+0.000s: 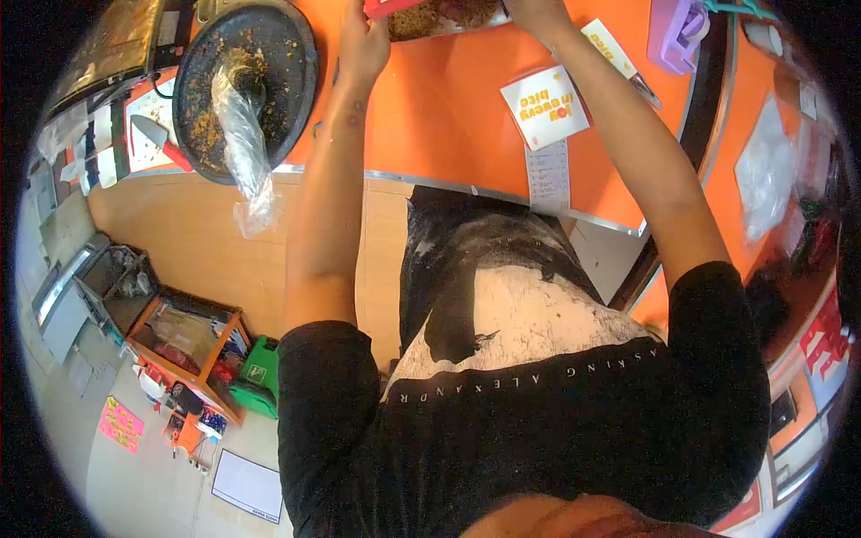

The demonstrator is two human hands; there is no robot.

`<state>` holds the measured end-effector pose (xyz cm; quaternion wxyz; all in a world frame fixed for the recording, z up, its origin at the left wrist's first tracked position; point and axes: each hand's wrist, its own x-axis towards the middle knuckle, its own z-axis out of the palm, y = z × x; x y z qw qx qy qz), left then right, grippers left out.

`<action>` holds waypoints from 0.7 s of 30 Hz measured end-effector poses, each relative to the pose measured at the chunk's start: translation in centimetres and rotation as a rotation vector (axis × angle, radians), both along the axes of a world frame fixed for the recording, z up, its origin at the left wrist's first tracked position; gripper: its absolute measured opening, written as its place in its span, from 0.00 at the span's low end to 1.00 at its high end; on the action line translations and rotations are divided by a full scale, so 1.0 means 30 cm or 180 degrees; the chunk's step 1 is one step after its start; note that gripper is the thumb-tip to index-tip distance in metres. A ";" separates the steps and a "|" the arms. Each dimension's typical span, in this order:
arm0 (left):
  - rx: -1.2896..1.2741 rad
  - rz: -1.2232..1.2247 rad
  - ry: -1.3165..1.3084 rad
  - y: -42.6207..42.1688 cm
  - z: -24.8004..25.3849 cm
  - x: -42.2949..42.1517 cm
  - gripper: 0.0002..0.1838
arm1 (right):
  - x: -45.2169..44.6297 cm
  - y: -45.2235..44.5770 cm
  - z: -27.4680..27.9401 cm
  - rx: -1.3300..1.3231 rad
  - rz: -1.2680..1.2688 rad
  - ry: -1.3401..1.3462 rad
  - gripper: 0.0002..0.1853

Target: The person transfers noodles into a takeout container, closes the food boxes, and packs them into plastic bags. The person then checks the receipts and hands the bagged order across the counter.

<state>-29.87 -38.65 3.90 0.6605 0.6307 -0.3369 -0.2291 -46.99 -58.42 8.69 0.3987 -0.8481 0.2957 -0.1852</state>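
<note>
At the top edge of the head view, a red-edged food box [439, 20] holds brown, crumbly food. My left hand [363, 40] is closed on its left side, by the red flap. My right hand [536, 13] is at the box's right side, its fingers cut off by the frame, so what they hold cannot be seen. Below my right wrist lies a white printed box [545, 106], with a receipt [549, 177] partly under it. To the left of my left forearm sits a round black pan [291, 85] scattered with crumbs, and a crumpled clear plastic bag [244, 148] hangs over its rim.
The orange table [430, 117] has a metal front edge. A knife [151, 133] with a red handle lies left of the pan. At right are a second printed packet [606, 49] and a purple tape dispenser [679, 36]. A green case [260, 377] stands on the floor.
</note>
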 end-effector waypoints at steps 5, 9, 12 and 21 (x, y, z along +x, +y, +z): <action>-0.0246 -0.0271 0.0604 -0.024 -0.044 0.017 0.23 | -0.022 -0.003 -0.028 -0.0400 0.0079 0.0049 0.22; -0.0739 -0.0246 0.1254 -0.043 -0.031 0.014 0.24 | -0.024 0.013 -0.009 -0.0245 0.0176 -0.0264 0.23; 0.0431 0.0318 0.0345 -0.035 0.048 -0.007 0.23 | -0.022 0.016 0.027 -0.0058 0.0134 0.0117 0.26; 0.1133 0.0670 -0.1069 -0.007 0.044 0.004 0.19 | -0.031 0.008 -0.034 -0.0358 0.0265 -0.0392 0.28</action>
